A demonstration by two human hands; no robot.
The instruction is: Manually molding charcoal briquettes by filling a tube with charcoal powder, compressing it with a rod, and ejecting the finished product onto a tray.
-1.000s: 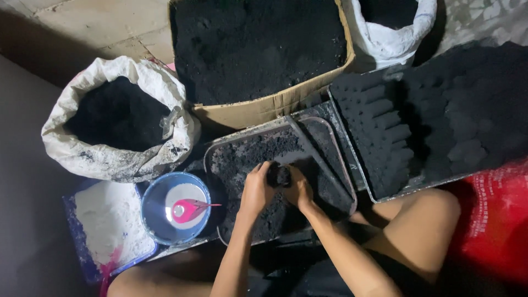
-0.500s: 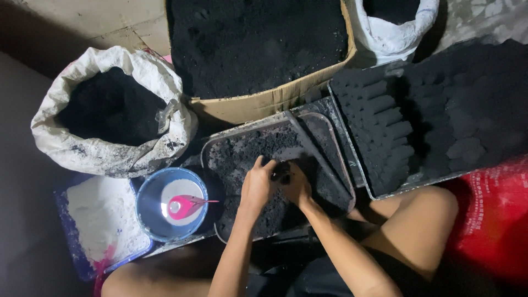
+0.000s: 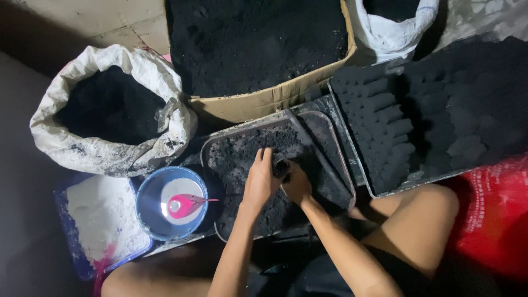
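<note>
Head view: we take the metal tray of black paste as our landmark. Beyond it sits a cardboard box of loose black powder, the biggest store, seemingly kept within reach for refills. Right of the tray lies a dark board packed with rows of moulded black blocks, probably set out to dry. Left of the tray stands a white woven sack, rolled open over more powder. Nearer us on that side are a blue bowl with a pink scoop, and a bag of white powder. Over the tray's middle our left hand and right hand press together, clenched around a small dark lump, damp and gritty-looking.
</note>
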